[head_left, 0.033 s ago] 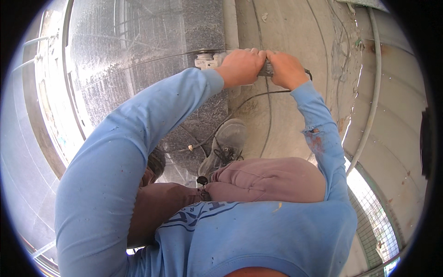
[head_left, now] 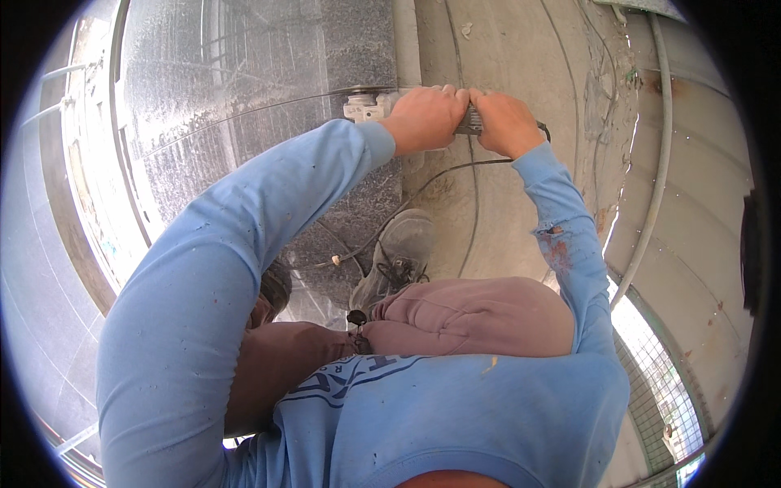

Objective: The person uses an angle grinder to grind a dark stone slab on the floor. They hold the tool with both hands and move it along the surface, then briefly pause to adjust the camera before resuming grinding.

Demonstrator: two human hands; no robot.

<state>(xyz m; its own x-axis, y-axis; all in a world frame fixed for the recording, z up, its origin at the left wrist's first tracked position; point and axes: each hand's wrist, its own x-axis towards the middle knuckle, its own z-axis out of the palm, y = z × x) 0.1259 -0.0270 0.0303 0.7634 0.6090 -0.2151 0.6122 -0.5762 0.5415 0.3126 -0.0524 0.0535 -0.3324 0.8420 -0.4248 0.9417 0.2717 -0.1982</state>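
Hands, the left hand (head_left: pixel 425 118) and the right hand (head_left: pixel 506 122), wrap their fingers tight round a grinder (head_left: pixel 368 106) at the dark slab's (head_left: pixel 268 122) edge, with its thin cut line only partway across.

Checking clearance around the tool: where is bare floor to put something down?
Bare concrete floor lies beyond the right hand, up to the grey pipe. It is crowded nearer: the power tool under the left hand, its cable and the shoe.
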